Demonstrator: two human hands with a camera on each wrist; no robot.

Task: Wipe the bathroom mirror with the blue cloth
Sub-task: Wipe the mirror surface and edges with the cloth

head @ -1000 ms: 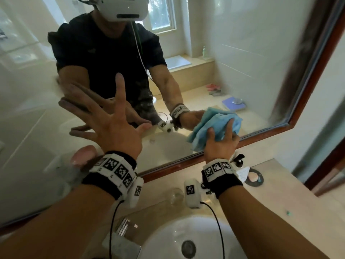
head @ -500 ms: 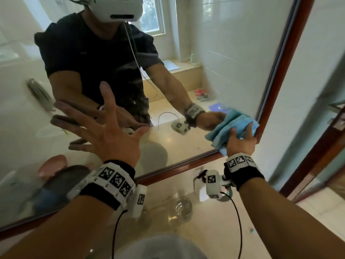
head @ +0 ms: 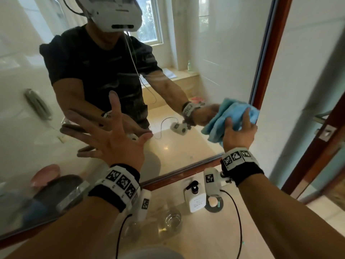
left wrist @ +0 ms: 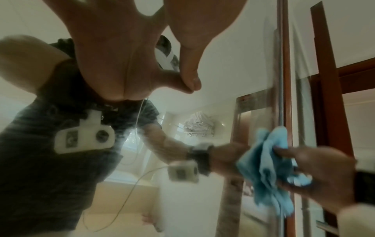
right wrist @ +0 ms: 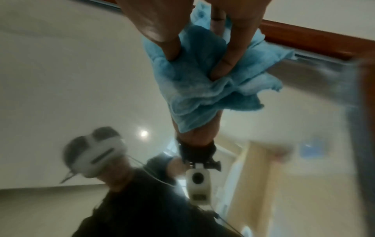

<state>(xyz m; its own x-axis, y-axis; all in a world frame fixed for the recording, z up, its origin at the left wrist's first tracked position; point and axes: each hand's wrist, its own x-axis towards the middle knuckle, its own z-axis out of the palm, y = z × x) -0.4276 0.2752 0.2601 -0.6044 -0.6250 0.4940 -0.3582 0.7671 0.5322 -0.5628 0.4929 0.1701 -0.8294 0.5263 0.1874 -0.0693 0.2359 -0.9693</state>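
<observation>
Under my right hand [head: 238, 134] fingers [right wrist: 229, 62] the bunched blue cloth [head: 231, 118] is pressed against the mirror [head: 214, 75] beside its frame [head: 268, 53]; left hand [head: 112, 139] splayed flat, holding nothing, bracing me.

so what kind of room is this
Most likely a home bathroom: a wood-framed mirror over a stone counter, a soap pump and glass by the basin. The right hand presses a cloth to the mirror.
</observation>
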